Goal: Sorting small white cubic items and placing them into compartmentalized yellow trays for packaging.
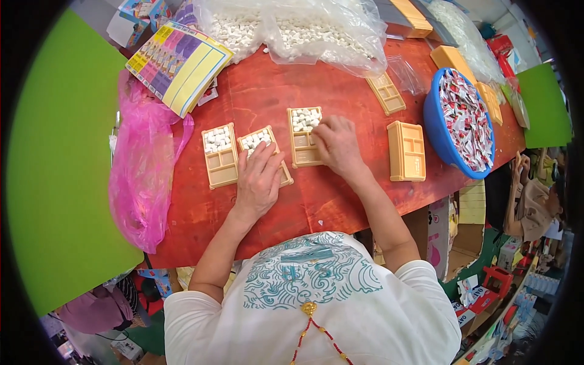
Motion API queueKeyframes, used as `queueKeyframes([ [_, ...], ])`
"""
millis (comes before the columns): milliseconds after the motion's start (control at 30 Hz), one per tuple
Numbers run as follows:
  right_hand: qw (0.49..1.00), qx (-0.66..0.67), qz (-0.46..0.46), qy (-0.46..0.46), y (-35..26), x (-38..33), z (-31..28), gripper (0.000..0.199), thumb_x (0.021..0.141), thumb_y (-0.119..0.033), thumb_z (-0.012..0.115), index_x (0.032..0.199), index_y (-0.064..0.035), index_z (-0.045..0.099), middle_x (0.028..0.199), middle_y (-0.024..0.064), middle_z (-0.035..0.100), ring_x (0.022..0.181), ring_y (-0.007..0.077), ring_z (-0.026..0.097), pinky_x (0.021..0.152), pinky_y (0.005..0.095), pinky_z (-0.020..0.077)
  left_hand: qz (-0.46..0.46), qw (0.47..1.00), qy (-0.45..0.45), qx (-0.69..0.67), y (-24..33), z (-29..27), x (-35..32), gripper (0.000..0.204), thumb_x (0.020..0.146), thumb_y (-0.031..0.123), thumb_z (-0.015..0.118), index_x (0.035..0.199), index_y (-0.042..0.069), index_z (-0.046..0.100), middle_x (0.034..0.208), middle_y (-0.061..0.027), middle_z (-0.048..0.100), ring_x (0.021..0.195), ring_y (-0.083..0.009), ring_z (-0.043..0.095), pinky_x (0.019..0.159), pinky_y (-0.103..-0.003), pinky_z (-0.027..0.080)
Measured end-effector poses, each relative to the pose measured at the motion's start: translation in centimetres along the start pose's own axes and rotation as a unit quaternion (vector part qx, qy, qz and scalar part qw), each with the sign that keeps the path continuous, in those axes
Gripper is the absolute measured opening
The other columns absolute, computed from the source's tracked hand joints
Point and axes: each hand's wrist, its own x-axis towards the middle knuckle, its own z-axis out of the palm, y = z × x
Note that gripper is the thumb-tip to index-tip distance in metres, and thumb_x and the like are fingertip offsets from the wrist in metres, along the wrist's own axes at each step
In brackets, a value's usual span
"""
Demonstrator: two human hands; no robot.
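Three tan plastic compartment trays lie side by side on the red table (255,91). The left tray (219,156) has small white pieces in its top compartment. My left hand (258,179) lies flat over the middle tray (258,139), covering its lower part; white pieces show above the fingers. My right hand (337,145) rests with curled fingers on the right side of the third tray (302,136), which also holds white pieces at its top. Whether the right fingers pinch a piece is hidden.
A clear bag of white pieces (292,30) sits at the far edge. Empty tan trays (406,151) (386,93) lie to the right, beside a blue bowl (437,131) of red-and-white sachets. A pink plastic bag (143,170) and stacked coloured cards (176,64) lie to the left.
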Motion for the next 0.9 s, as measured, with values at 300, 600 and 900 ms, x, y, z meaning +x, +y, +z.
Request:
queueKeyframes([
  [300,0.986,-0.148,-0.05,-0.051,0.5,-0.4,1.8,0.006,0.082,-0.013,0.067,0.085,-0.0094,0.063,0.091,0.0065,0.058,0.091,0.0245,0.055,0.087,0.0401,0.0389,-0.016,1.0,-0.007,-0.022,0.3,-0.2,-1.1,0.037,0.084,0.006,0.061,0.121,0.005,0.06,0.129,-0.014,0.055,0.125,-0.0328,0.05,0.106,-0.051,0.031],
  [600,0.987,0.121,0.102,0.001,2.1,1.1,0.7,0.007,0.084,-0.012,0.066,0.083,-0.0053,0.065,0.079,0.0093,0.057,0.084,0.0273,0.058,0.077,0.0396,0.0418,-0.043,0.998,0.01,-0.045,0.1,-0.8,-1.8,0.036,0.085,0.004,0.059,0.121,0.004,0.062,0.129,-0.014,0.056,0.125,-0.0318,0.051,0.107,-0.05,0.031],
  [900,0.996,-0.059,-0.035,0.059,2.6,2.8,3.1,0.005,0.087,-0.012,0.064,0.088,-0.0079,0.066,0.084,0.007,0.058,0.087,0.0261,0.059,0.081,0.0394,0.0423,-0.048,0.997,-0.004,-0.056,0.7,-0.9,-2.0,0.034,0.085,0.006,0.061,0.119,0.004,0.061,0.129,-0.0137,0.056,0.124,-0.0312,0.052,0.107,-0.051,0.031],
])
